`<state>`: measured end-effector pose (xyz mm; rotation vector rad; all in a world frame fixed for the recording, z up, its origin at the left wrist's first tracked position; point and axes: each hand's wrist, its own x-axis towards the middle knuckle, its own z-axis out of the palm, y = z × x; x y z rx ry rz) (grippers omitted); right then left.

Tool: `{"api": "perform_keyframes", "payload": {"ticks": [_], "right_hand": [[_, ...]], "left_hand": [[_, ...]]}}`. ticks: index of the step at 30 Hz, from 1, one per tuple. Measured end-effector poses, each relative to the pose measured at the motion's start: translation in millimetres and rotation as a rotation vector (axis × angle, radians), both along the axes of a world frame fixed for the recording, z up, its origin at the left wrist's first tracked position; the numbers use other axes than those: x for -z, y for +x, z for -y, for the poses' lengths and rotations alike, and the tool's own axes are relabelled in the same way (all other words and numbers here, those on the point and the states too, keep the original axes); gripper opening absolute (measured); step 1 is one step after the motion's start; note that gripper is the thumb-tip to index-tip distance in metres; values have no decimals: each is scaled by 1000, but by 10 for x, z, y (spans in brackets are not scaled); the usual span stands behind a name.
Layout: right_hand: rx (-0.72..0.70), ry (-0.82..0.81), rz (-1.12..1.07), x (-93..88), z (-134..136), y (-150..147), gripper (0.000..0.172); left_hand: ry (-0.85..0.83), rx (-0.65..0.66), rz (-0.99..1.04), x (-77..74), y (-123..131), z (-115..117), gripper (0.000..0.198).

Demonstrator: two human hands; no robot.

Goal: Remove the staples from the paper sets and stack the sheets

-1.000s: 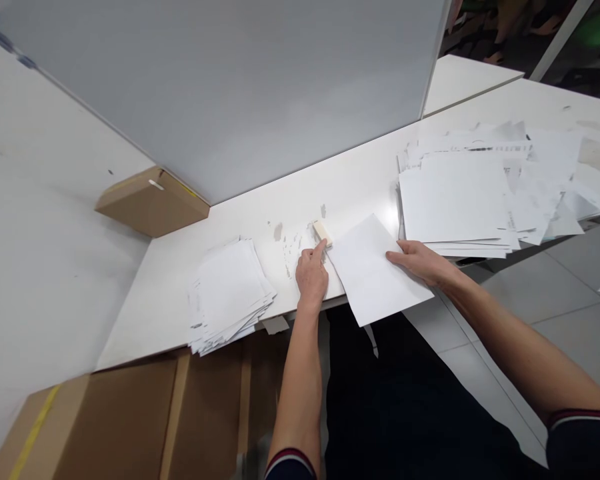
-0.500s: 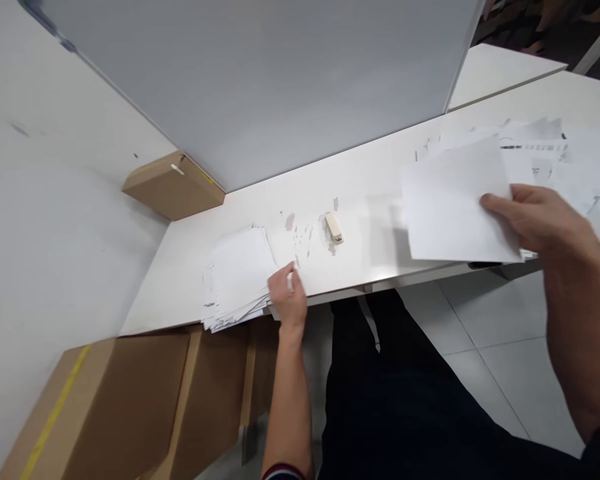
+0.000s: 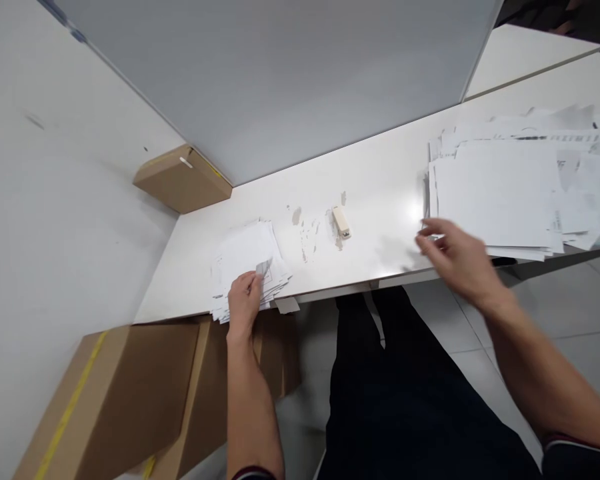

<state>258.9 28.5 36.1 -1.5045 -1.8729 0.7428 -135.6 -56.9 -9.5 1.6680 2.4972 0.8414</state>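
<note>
My left hand (image 3: 243, 297) rests on the near edge of a small stack of white sheets (image 3: 247, 257) at the desk's left, fingers curled and pinching up the corner of a top sheet. My right hand (image 3: 455, 257) hovers over the desk's front edge, smeared by motion, with its fingers apart and nothing in them. It is just left of a large loose pile of white papers (image 3: 505, 187). A small cream stapler (image 3: 341, 222) lies on the white desk (image 3: 380, 193) between my hands, touched by neither.
A grey partition panel (image 3: 280, 80) stands along the back of the desk. A small cardboard box (image 3: 183, 179) sits at the far left corner. Large cardboard boxes (image 3: 130, 393) stand on the floor under the left end. My dark-trousered legs (image 3: 405, 400) are below the desk edge.
My right hand carried a white sheet right to the large pile, let it go and drew back. My left hand moved left from the stapler to the small stack.
</note>
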Motion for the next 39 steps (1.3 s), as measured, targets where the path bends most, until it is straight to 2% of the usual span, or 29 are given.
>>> {"api": "perform_keyframes", "payload": {"ticks": [5,7,9,11,14,16,18,20,21,23,25,27,32,35,39], "right_hand": [[-273,-105,-127,323,251,-549,38],[-351,-164,-201,367,336,-700,35],[-421,-314,-354,364,399,-833,36],[-467,-566,-581,349,431,-954,42],[-481,-921,-876,369,442,-1094,46],[-469,-987,-933,431,448,-1133,40],[-440,-947,-908,519,463,-1108,31],[-384,-908,-868,608,479,-1020,26],[-357,-906,-855,647,486,-959,25],[-313,-912,-843,705,497,-828,25],[-279,-902,-831,741,509,-718,25],[-262,-887,-813,759,524,-652,25],[-252,-873,-816,776,565,-629,25],[-254,-864,-805,798,573,-621,25],[-284,-872,-797,833,576,-592,26]], "left_hand": [[143,-229,215,-30,-63,55,26],[243,-254,226,-89,27,123,26],[337,-211,134,-156,218,226,23],[399,-56,-34,-198,504,355,15],[343,332,-208,-163,1013,554,14],[276,517,-252,-94,1291,652,19],[202,638,-243,-31,1425,703,21],[171,640,-187,-6,1377,696,17],[180,584,-158,-8,1292,670,13],[226,381,-137,-25,1042,580,9],[238,143,-209,-41,771,457,15],[162,47,-252,-43,558,334,25],[-20,21,-172,-42,376,173,27],[-40,11,-107,-64,347,171,24],[-26,58,-34,-78,262,174,23]]}}
